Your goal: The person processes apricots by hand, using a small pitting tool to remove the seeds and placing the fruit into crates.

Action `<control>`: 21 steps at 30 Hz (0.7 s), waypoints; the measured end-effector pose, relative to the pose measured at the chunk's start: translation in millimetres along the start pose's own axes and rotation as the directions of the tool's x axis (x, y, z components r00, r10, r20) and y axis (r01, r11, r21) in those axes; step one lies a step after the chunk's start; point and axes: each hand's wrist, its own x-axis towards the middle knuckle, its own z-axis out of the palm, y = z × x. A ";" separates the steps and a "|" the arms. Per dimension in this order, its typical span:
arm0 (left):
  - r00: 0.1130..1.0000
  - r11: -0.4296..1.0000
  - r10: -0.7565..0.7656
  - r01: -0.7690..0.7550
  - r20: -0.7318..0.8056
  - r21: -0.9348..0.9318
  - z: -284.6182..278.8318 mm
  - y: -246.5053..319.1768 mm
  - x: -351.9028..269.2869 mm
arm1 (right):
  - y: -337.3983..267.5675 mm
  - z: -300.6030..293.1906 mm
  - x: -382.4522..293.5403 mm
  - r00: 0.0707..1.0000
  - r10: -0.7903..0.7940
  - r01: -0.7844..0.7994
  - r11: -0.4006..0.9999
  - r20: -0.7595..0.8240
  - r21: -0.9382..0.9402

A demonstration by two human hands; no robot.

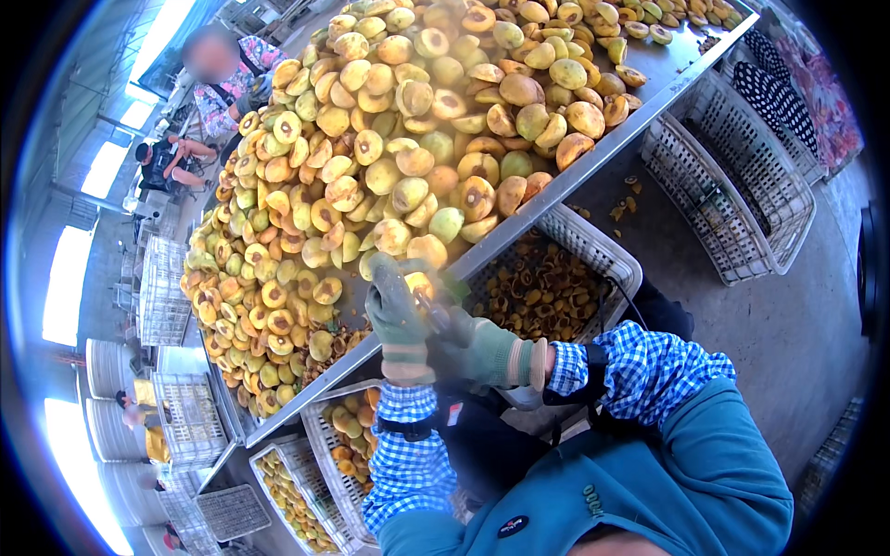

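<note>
My left hand, in a grey-green knit glove, holds a halved yellow stone fruit just over the table's near edge, its cut face turned up. My right hand, gloved alike, meets it from the right. It grips a small metal tool whose end is at the fruit; blur and the dusty patch in the view hide its exact kind. Beyond both hands a large heap of halved yellow stone fruit, looking like peaches, covers the metal table. Many halves show brown pit hollows.
Below the edge, a white plastic crate holds brownish pit pieces. Left of my legs, another crate holds fruit; a further crate holds yellow pieces. Nested crates stand at right. A co-worker is across the heap.
</note>
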 end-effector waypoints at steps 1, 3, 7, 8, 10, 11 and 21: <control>0.993 0.996 -0.089 0.091 0.075 -0.021 -9.9 -1.8 6.9 | 9.4 -0.3 5.4 0.996 0.019 -0.039 0.975 0.092 0.220; 0.992 0.993 -0.106 0.103 0.061 0.051 -11.6 -1.3 9.2 | 15.2 -2.5 5.2 0.980 0.076 -0.142 0.916 0.186 0.375; 0.955 0.948 0.222 -0.165 -0.195 0.273 16.8 5.0 -10.0 | -38.4 -5.1 -13.6 0.967 0.198 -0.227 0.954 0.158 0.194; 0.968 0.964 0.160 -0.110 -0.194 0.243 13.9 4.4 -7.9 | -41.0 -4.7 -13.3 0.969 0.198 -0.220 0.963 0.146 0.154; 0.993 0.993 -0.117 0.117 0.006 0.033 -4.8 5.6 2.5 | -13.7 -6.6 -2.6 0.961 0.096 -0.194 0.902 0.258 0.386; 0.981 0.980 -0.185 0.189 0.056 -0.064 -10.2 5.2 5.4 | 0.1 -8.1 0.9 0.951 0.035 -0.190 0.849 0.306 0.494; 0.976 0.993 0.114 -0.110 -0.184 0.031 9.3 4.2 -5.2 | -36.3 -1.1 -12.7 0.993 0.020 -0.034 0.991 0.113 0.128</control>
